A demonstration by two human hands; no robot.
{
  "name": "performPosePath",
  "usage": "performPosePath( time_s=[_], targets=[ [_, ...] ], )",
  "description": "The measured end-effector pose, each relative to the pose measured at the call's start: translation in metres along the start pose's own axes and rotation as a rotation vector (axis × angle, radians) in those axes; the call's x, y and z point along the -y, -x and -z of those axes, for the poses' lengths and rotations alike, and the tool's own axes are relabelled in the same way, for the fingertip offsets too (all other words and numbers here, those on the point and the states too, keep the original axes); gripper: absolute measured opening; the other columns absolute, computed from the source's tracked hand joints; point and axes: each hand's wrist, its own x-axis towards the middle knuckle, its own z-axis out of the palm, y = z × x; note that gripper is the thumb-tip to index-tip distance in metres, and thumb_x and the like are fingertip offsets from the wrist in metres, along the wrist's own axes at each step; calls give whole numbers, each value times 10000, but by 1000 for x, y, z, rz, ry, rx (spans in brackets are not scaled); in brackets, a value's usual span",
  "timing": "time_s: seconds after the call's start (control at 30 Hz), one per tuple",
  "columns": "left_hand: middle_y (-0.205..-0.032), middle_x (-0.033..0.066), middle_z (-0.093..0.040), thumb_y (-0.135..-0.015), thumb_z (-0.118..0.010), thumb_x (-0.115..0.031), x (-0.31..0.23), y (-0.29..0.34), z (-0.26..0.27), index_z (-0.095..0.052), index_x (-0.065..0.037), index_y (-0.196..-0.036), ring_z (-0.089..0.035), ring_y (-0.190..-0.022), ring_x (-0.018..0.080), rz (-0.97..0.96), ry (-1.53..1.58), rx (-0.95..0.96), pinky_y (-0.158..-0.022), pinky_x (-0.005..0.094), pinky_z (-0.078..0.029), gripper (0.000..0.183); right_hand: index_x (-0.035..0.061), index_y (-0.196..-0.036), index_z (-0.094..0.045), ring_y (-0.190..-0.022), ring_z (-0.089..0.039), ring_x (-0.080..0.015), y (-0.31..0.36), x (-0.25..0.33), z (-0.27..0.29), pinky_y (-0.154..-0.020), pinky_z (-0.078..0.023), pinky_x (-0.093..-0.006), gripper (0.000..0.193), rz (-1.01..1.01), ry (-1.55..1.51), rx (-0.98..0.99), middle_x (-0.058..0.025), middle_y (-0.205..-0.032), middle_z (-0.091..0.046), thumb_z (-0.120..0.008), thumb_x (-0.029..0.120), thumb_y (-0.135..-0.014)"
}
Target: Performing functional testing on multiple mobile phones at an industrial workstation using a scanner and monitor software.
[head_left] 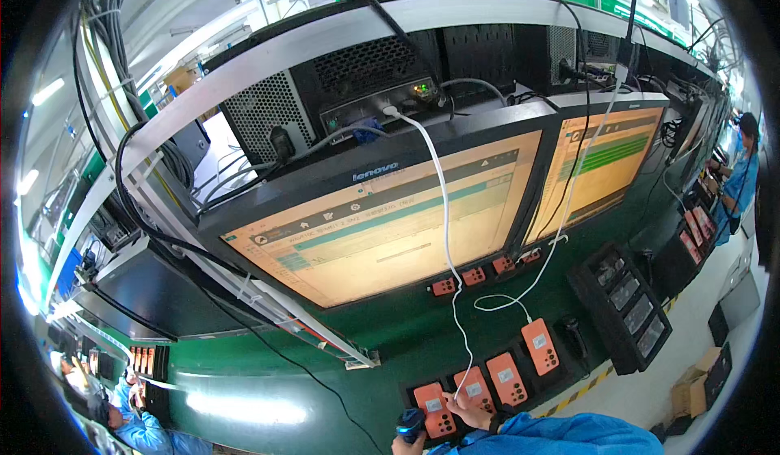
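In our left hand (408, 445), the fingers wrap around a dark handheld device (410, 422). Our right hand (471, 413) is at a coral phone (475, 386), beside a white cable (460, 325); we cannot tell whether its fingers grip either. The phone lies on the near surface (341, 378), between similar phones (507, 380).

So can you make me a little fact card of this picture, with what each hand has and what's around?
Left hand: holds a dark blue-and-black device
Right hand: seems to pinch a white cable
Front row: four orange phones; the rightmost has another white cable at its top
Behind: two lit monitors, side by side
Far left and right: people in blue
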Motion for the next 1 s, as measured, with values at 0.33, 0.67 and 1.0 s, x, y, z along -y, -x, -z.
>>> performPosePath(
  time_s=[0.33,0.67,1.0],
  targets=[
    [-1160,210,-566,-660,-654,-110,22,-85,24,-466,-37,-1299,-521,-1113,391,120,-351,-423,-963,504,-381,670,-40,-991,-479,-868,-520,-341,-42,0,-51,-712,-439,-486,592,164,631,-386,-152,-906,-513,-718,454,-768],
    [-1089,187,-655,-747,-770,-160,-95,-49,-4,-517,-16,-1246,-644,-997,351,-316,244,30,-844,382,-512,578,73,-868,-442,-744,-521,-132,-23,18,-8,-697,-446,-303,253,231,276,-283,-22,-803,-505,-653,209,-906],
    [-800,129,-677,-795,-725,-71,-111,-20,6,-622,-23,-960,-667,-728,240,-268,116,128,-673,340,-515,200,-5,-1023,-670,-929,-646,-170,-6,100,-17,-809,-497,-307,194,228,369,-9,-96,-1015,-689,-585,151,-944]
  ],
)
